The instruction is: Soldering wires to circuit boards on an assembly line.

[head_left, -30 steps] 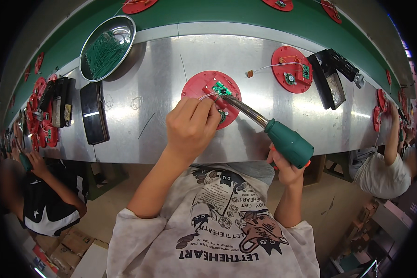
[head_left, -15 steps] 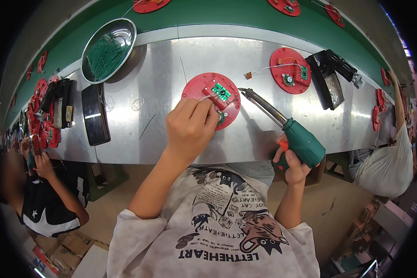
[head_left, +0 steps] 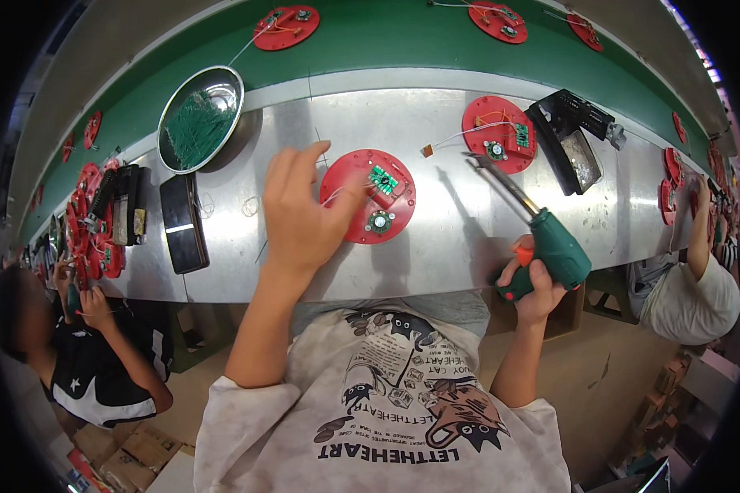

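Observation:
A round red plastic disc (head_left: 395, 226) lies on the metal bench in front of me, bearing a small green circuit board (head_left: 384, 180) and a round part with a green rim (head_left: 379, 221). My left hand (head_left: 296, 218) is open over the disc's left edge, index finger stretched forward, thumb blurred near the board. A pale wire shows beside that thumb. In my right hand (head_left: 536, 287) is a green pistol-shaped soldering gun (head_left: 564, 251) with an orange trigger. Its metal tip points up and left, close to a second red disc (head_left: 483, 115) and apart from the first.
A steel bowl (head_left: 237, 123) of thin green wires stands at the back left, with a dark phone (head_left: 182, 226) nearer me. Behind the second disc sits a black soldering stand (head_left: 555, 135). More discs (head_left: 286, 37) lie on the green strip (head_left: 370, 53). People work at both sides.
My left hand has opened and drawn left off the circuit board, uncovering the round part. The soldering gun's tip has moved right, away from the near disc. The whole view has shifted slightly.

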{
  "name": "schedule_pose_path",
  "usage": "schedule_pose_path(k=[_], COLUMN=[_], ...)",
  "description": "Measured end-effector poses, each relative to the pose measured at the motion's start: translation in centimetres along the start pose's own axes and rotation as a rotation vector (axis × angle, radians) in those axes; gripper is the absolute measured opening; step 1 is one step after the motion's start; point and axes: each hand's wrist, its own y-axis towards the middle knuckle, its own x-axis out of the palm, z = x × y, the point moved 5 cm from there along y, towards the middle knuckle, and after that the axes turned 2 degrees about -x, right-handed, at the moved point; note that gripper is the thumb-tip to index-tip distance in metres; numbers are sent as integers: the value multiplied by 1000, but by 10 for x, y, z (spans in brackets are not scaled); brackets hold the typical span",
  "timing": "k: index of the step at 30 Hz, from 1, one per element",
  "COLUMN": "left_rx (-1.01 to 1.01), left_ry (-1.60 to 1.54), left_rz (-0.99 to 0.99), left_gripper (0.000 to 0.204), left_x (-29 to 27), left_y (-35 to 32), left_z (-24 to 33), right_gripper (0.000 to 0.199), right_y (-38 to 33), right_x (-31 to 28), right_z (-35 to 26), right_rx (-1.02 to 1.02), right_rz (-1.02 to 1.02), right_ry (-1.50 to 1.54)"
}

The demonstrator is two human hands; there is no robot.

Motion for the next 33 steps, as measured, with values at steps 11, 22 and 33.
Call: schedule_pose_path(k=[11,22,33], left_rx=[116,-337,413], left_ry=[250,562,96], left_rz=[-324,-545,-872], left_gripper=[96,73,59], left_x=[118,74,47], left_y=[179,286,55], left_z=[-9,-159,13], right_gripper=[39,37,36], right_y=[-10,-5,-5], right_x=[-33,-37,-35], right_z=[17,20,17], right_rx=[-54,-105,-123], right_rz=[349,403,400], right_ry=[267,213,217])
